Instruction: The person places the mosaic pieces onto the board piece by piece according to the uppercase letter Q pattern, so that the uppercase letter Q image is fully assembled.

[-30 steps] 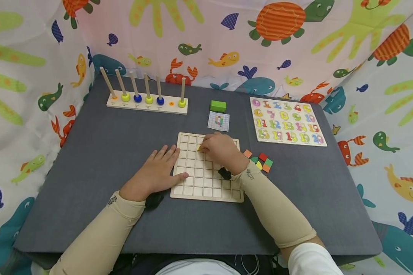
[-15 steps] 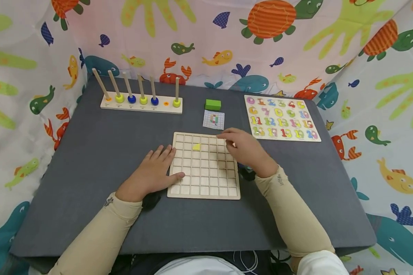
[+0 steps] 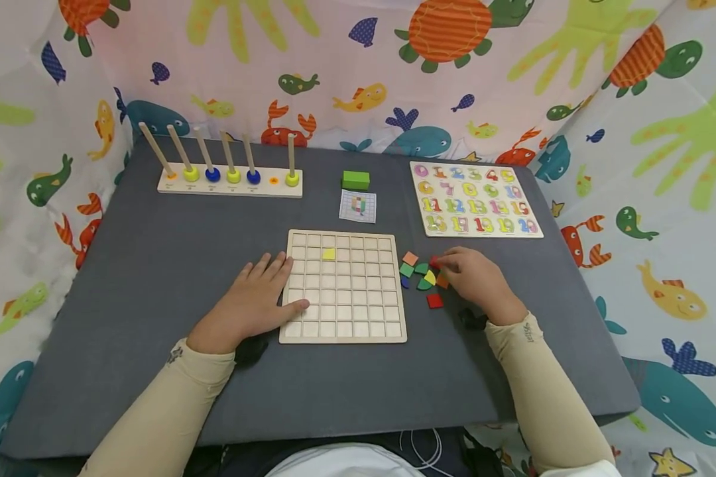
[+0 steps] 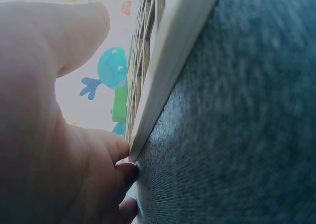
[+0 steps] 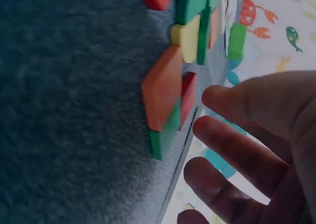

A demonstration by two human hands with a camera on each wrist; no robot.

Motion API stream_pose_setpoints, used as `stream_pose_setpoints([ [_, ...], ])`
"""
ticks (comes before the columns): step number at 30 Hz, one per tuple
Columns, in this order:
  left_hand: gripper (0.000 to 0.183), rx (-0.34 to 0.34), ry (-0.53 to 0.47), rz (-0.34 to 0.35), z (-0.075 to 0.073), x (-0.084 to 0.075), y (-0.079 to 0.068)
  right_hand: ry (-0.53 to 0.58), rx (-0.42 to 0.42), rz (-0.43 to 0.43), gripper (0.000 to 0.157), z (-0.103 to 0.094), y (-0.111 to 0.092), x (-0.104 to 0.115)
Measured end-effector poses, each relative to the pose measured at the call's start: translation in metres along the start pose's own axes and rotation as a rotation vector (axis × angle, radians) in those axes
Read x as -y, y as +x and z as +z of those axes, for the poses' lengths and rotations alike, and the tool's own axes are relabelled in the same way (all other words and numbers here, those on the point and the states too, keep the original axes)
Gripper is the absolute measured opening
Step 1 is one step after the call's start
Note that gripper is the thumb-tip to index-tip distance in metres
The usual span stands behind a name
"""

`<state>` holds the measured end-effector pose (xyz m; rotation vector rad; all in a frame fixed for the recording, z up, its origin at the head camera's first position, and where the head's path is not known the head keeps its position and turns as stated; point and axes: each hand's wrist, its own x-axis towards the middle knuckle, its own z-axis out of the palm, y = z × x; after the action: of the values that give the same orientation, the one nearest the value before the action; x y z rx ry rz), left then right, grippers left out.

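A wooden grid board (image 3: 364, 311) lies on the grey table, with one yellow piece (image 3: 329, 254) in an upper cell. My left hand (image 3: 247, 305) rests along the board's left edge, fingers straight and thumb over the grid. To the right of the board is a loose group of small coloured pieces. Over its right side hovers my right hand (image 3: 477, 278), fingertips close to a red piece (image 3: 434, 262). In the right wrist view, its loosely bent fingers hold nothing, beside an orange piece (image 5: 163, 88) and a green piece (image 5: 168, 130). Another red piece (image 3: 435, 301) lies nearer me.
Behind the board are a patterned card (image 3: 358, 207) and a green block (image 3: 355, 180). A peg stand (image 3: 227, 189) with coloured rings stands at the back left. A number puzzle board (image 3: 537, 232) lies at the back right. A sea-animal curtain (image 3: 334, 59) surrounds the table.
My right hand has let go of the yellow piece on the grid and moved right to the loose pieces. The left hand stays at the board's edge. The head view has shifted slightly.
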<state>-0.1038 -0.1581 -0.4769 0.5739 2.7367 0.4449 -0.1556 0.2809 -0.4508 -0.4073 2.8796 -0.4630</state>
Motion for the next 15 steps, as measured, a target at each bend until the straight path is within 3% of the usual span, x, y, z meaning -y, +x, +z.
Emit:
stream_pose_setpoints([
  [8, 0.1, -0.002, -0.027, -0.009, -0.001, 0.001, -0.004, -0.12, -0.037, -0.022, 0.021, 0.003, 0.01, 0.009],
  [15, 0.1, -0.004, -0.011, 0.002, -0.001, 0.0, -0.002, -0.114, -0.013, 0.079, 0.023, -0.001, 0.018, 0.018],
])
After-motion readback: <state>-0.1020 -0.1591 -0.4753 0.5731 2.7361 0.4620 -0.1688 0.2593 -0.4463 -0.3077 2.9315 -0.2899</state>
